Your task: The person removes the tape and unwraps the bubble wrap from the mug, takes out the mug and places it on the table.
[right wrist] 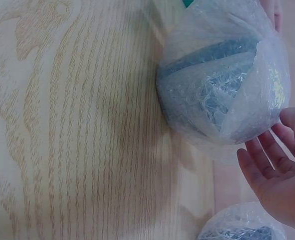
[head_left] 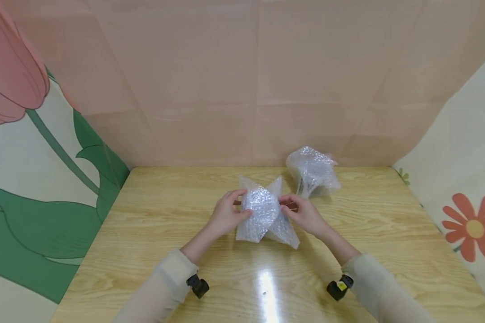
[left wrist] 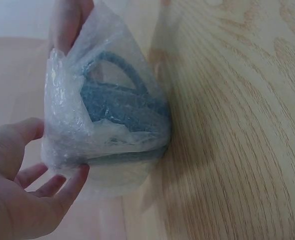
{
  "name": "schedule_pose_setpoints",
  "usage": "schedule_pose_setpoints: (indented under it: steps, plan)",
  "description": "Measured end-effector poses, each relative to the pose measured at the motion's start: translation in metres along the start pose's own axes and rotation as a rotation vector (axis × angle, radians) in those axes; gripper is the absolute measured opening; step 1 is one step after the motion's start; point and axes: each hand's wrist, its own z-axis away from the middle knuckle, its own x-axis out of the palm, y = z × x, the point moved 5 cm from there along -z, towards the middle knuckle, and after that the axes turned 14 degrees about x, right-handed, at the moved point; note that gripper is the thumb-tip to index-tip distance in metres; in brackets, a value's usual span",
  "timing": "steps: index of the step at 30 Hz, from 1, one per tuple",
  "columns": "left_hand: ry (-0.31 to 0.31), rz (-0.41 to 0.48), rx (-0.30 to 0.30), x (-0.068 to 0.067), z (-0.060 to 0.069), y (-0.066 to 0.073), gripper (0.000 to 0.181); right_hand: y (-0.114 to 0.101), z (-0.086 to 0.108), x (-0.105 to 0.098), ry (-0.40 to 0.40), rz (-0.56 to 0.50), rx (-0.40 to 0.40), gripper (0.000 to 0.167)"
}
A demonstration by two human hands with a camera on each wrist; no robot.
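Observation:
A bluish mug [left wrist: 122, 107] with a looped handle shows through the clear bubble wrap [head_left: 260, 211] around it, near the middle of the table. Loose corners of the wrap stick out at several sides. My left hand [head_left: 226, 213] holds the bundle's left side with bent fingers and thumb; one fingertip presses the wrap in the left wrist view. On the opposite side, my right hand [head_left: 303, 214] grips the wrap at its edge between thumb and fingers. The film partly blurs the mug, and its underside is hidden.
A second bubble-wrapped bundle [head_left: 313, 170] stands at the table's back edge, right of the first; its contents are unclear. The wooden table [head_left: 165, 197] meets a pink backdrop [head_left: 210, 89] behind, with flower-printed sheets [head_left: 428, 148] at the sides.

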Motion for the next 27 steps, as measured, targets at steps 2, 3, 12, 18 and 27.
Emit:
schedule_pose_setpoints:
  steps: [2, 3, 12, 18, 27]
  plan:
    - [-0.002, 0.0, -0.001, 0.0001, 0.0001, -0.0001, 0.059, 0.001, -0.0008, 0.0007, -0.005, -0.016, 0.002, 0.018]
    - [-0.002, 0.002, 0.0, 0.0002, 0.0003, -0.0001, 0.059, 0.0013, -0.001, 0.001, -0.007, -0.025, 0.001, 0.018]
    - [0.0, 0.002, -0.009, -0.0003, 0.0004, -0.0003, 0.058, 0.0035, -0.0021, 0.002, -0.031, -0.07, -0.014, 0.018]
    - [-0.005, 0.013, -0.018, 0.0004, 0.0001, -0.001, 0.057, 0.0051, -0.003, 0.0012, -0.059, -0.088, 0.0, 0.018]
    - [-0.007, -0.003, -0.015, 0.0003, -0.0008, -0.0009, 0.058, 0.0057, -0.005, 0.0006, -0.085, -0.113, -0.016, 0.015]
